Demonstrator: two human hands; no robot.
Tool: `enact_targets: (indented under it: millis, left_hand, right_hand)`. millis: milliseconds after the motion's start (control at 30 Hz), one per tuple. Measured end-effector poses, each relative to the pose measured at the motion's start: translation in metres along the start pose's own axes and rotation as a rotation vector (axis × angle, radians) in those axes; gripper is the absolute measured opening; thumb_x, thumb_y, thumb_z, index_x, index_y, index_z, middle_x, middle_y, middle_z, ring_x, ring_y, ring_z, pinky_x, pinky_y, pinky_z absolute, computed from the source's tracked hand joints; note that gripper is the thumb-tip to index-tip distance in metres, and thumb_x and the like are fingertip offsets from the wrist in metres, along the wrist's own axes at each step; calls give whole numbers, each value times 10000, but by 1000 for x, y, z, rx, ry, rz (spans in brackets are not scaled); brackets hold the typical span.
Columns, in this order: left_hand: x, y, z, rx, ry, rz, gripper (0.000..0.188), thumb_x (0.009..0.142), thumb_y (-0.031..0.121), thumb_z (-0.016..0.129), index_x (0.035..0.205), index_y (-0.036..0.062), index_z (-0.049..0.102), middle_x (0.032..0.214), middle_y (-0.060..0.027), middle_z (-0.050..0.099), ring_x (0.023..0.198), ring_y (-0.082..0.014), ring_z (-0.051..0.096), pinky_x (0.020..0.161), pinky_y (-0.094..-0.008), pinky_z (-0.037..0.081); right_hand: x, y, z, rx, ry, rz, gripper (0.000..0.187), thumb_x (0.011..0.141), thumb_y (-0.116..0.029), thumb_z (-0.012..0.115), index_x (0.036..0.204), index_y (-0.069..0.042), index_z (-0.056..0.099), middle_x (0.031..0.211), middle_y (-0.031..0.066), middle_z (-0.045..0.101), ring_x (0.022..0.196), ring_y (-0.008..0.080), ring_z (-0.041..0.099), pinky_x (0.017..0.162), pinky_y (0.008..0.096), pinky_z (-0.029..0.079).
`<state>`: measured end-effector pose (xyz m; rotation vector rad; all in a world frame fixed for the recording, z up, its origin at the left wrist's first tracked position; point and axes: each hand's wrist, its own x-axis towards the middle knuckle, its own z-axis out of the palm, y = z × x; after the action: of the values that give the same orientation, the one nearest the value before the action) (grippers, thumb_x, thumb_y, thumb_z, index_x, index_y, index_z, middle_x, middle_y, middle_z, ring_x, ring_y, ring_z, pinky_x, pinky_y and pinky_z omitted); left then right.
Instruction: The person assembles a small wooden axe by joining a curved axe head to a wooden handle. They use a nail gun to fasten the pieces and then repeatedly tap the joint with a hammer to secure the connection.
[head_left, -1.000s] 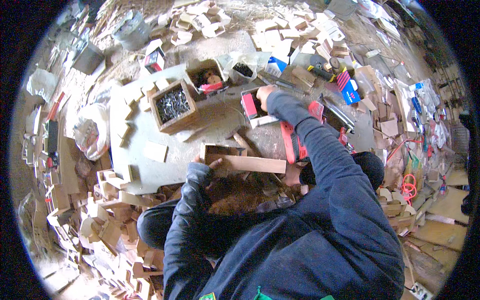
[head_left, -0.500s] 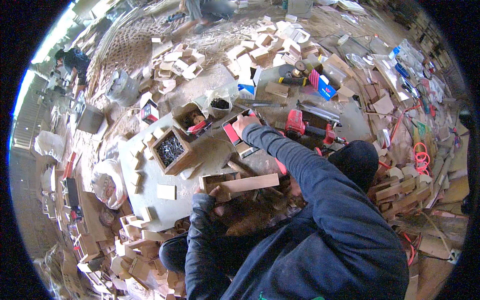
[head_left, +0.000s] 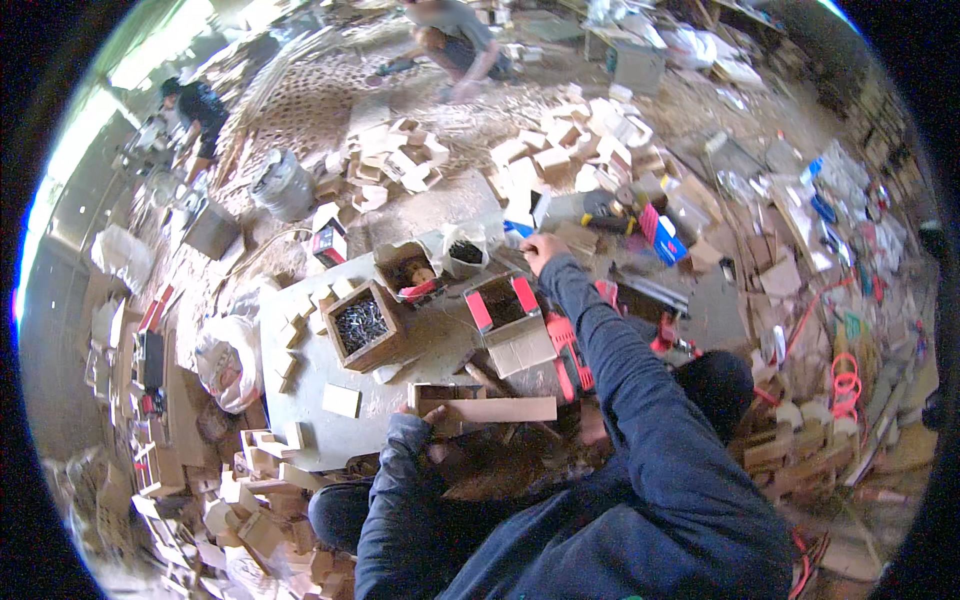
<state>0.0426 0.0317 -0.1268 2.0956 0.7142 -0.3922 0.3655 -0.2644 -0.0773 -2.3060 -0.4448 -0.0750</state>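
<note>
My left hand [head_left: 432,424] is closed around the left end of a small wooden frame with a long pale slat [head_left: 505,409], held low over the near edge of the board. My right hand [head_left: 541,252] hovers just past an open cardboard box with red flaps [head_left: 520,333], its fingers drawn together; whatever is in them is too small to make out. A red power tool [head_left: 567,352] lies beside that box, under my right forearm. To the left stands a wooden box [head_left: 392,343] filled with dark metal fasteners [head_left: 361,325]. A white bag of black screws [head_left: 464,252] sits behind.
A cardboard carton [head_left: 397,257] holds a red item. Small wooden blocks [head_left: 291,335] line the grey board [head_left: 310,425], with a flat pale block [head_left: 341,400] nearer me. Wooden pieces [head_left: 398,160] are heaped beyond. A person [head_left: 455,40] crouches at the far side; another [head_left: 200,108] bends at far left.
My right hand has come out of the red-flapped box and moved away, farther and to the right, uncovering its opening. My left hand keeps hold of the wooden frame. The view has shifted slightly.
</note>
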Motion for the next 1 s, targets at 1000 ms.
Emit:
enact_targets:
  millis: [1000]
  left_hand:
    - [13, 5, 3, 52, -47, 104, 578, 710, 432, 800, 1083, 25, 628, 975, -142, 694, 907, -272, 664, 795, -377, 528]
  right_hand:
    - [-19, 14, 16, -187, 84, 280, 251, 668, -177, 704, 910, -114, 715, 899, 128, 702, 865, 289, 678, 825, 367, 529]
